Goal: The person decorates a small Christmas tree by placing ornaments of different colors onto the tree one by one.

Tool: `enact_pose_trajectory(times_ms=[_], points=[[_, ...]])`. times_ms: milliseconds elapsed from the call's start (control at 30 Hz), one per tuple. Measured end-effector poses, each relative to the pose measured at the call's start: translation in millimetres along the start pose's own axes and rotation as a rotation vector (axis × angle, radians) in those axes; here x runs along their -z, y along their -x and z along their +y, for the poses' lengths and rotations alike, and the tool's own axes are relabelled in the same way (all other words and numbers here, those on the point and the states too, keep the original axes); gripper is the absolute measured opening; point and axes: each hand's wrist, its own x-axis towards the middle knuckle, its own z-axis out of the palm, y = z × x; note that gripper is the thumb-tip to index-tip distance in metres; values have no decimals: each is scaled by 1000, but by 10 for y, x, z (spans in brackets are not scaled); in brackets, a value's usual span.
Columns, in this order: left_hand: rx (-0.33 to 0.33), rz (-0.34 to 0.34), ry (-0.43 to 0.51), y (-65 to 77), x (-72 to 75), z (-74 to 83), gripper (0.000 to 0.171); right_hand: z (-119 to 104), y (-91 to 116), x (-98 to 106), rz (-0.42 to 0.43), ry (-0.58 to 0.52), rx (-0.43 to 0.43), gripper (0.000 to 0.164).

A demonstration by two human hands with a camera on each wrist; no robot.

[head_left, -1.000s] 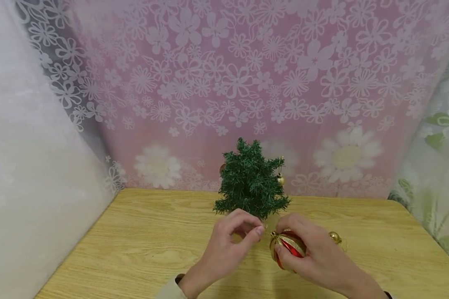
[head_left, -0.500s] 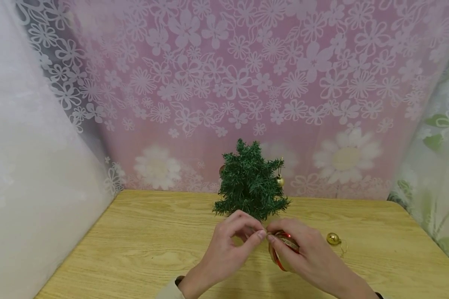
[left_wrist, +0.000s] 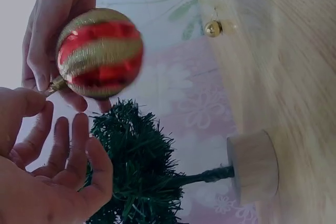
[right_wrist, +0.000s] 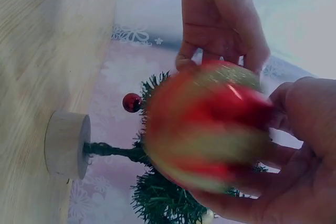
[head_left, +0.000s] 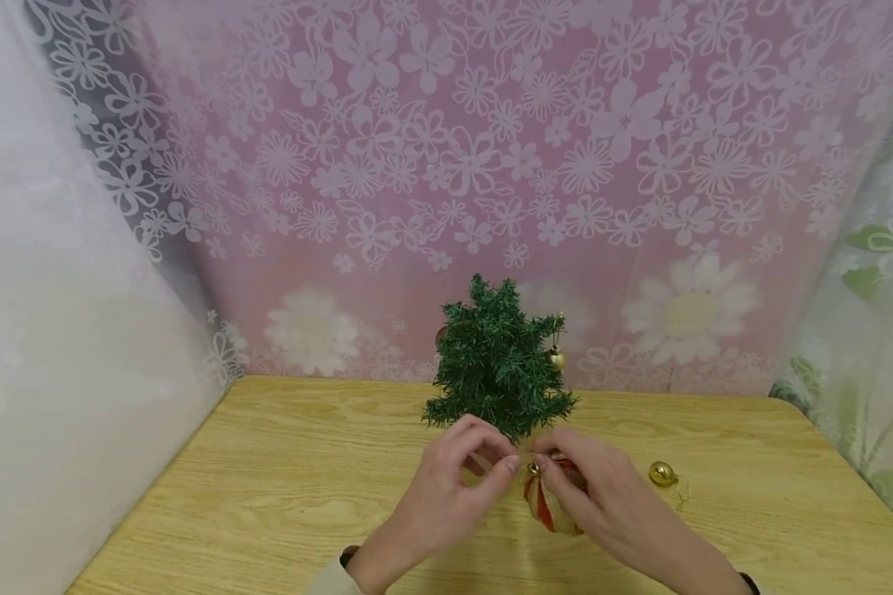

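Observation:
A red Christmas bauble with gold glitter stripes (head_left: 552,506) hangs cap up between the two hands, in front of the small green Christmas tree (head_left: 497,359). My left hand (head_left: 446,496) pinches the thin gold hanging thread beside the cap with thumb and forefinger; its other fingers are loosely bent. My right hand (head_left: 613,504) holds the bauble near its cap, thumb in front and fingers behind, partly covering it. The left wrist view shows the bauble's gold cap (left_wrist: 56,84) close to both hands' fingertips. In the right wrist view the bauble (right_wrist: 210,129) is blurred.
A small gold bauble (head_left: 662,473) with a thread loop lies on the wooden table (head_left: 290,479) at right. Another gold bauble (head_left: 556,359) hangs on the tree's right side, a red one (right_wrist: 132,102) on its left. The tree has a round wooden base (right_wrist: 67,145).
My right hand has moved slightly left to meet the left fingertips. The striped bauble has turned from lying sideways in the palm to hanging cap up. The left hand has barely moved.

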Motion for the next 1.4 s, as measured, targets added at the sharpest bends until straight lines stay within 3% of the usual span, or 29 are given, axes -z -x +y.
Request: enact_pose_trajectory(times_ms=[167,333,633,833,1033,1200,1400], points=[[18,9,-116,-13,77,35,7,-12,-93,-38,59,72,48,29],[-18,54,-218,-100,200,143,5,-27,-244,-40,106,32,84,26],[-65,13,-298,-531,546,344,9,43,-709,27,213,27,72,11],[-89,5,-347,-834,701,392,12,72,-953,76,260,46,-50,6],[-25,-52,-417,-1047,787,416,14,71,-1074,106,214,10,-242,12],[37,-88,-480,-1102,817,423,15,70,-1101,107,152,0,-337,13],[66,-124,-528,-1083,836,383,13,60,-1081,84,102,35,-324,12]])
